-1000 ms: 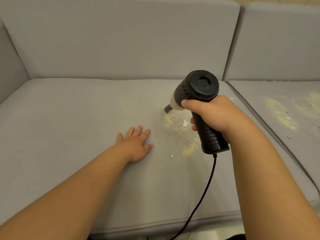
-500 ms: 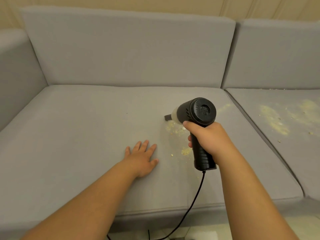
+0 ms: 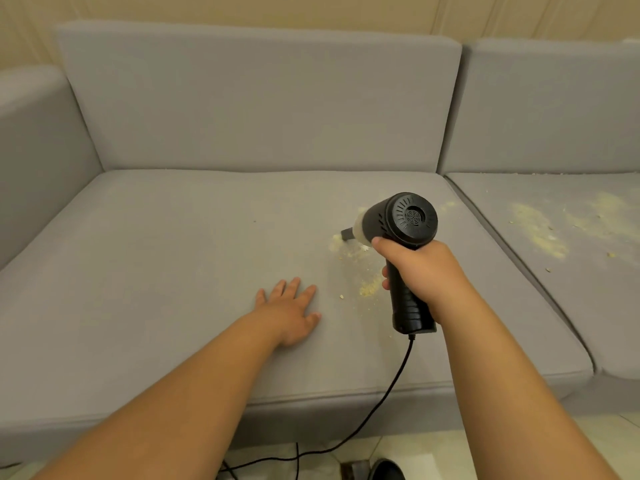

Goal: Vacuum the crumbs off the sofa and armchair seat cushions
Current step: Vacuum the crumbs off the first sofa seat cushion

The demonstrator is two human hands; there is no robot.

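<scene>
Gripping the black handle of a corded vacuum (image 3: 403,233), the right hand (image 3: 420,268) is holding it over the right part of the left seat cushion (image 3: 173,271), with its fingers (image 3: 385,282) curled round the handle and the thumb lying along the top. The nozzle is pointing down and to the left, its tip meeting a patch of pale crumbs (image 3: 349,249) on the cushion; more crumbs are lying just beside the handle, nearer the front edge. The left hand (image 3: 291,313) is resting flat on the same cushion, palm down, fingers straight and slightly spread, near the crumbs but apart from them. The cord (image 3: 388,400) is hanging from the handle's base over the front edge to the floor. Larger crumb patches (image 3: 540,233) are lying on the right cushion (image 3: 571,306).
</scene>
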